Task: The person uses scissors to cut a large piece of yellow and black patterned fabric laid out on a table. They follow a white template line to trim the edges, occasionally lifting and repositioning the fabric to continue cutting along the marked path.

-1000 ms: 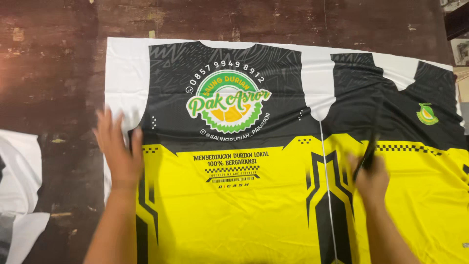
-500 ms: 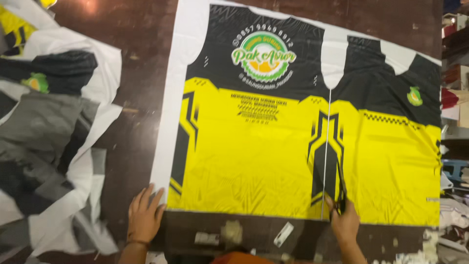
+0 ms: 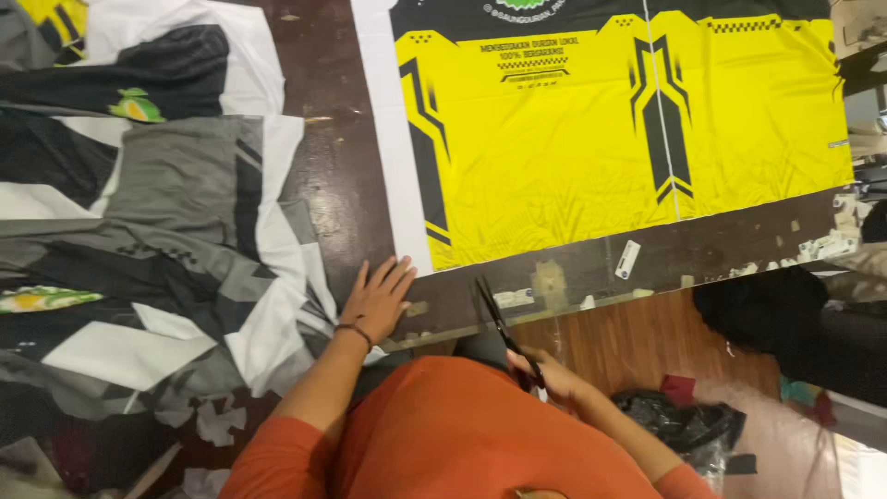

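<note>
A large printed fabric sheet [image 3: 591, 129], yellow and black with a white left margin, lies flat on a dark wooden table [image 3: 333, 185]. My left hand [image 3: 377, 298] rests flat with fingers spread on the table, just below the sheet's lower left corner. My right hand [image 3: 545, 377] is pulled back near my orange shirt, below the table's front edge. It holds black scissors [image 3: 499, 323] whose blades point up toward the sheet's bottom edge without touching it.
A heap of cut fabric pieces [image 3: 139, 203] in grey, black and white covers the table's left side. Small scraps and stickers [image 3: 628, 261] lie along the front edge. A black plastic bag [image 3: 684, 420] and dark cloth [image 3: 767, 310] sit on the floor at right.
My view has tilted down and toward me, so the sheet's top has left the frame. My left hand stays by the lower left corner. The right hand with the scissors has drawn back off the sheet.
</note>
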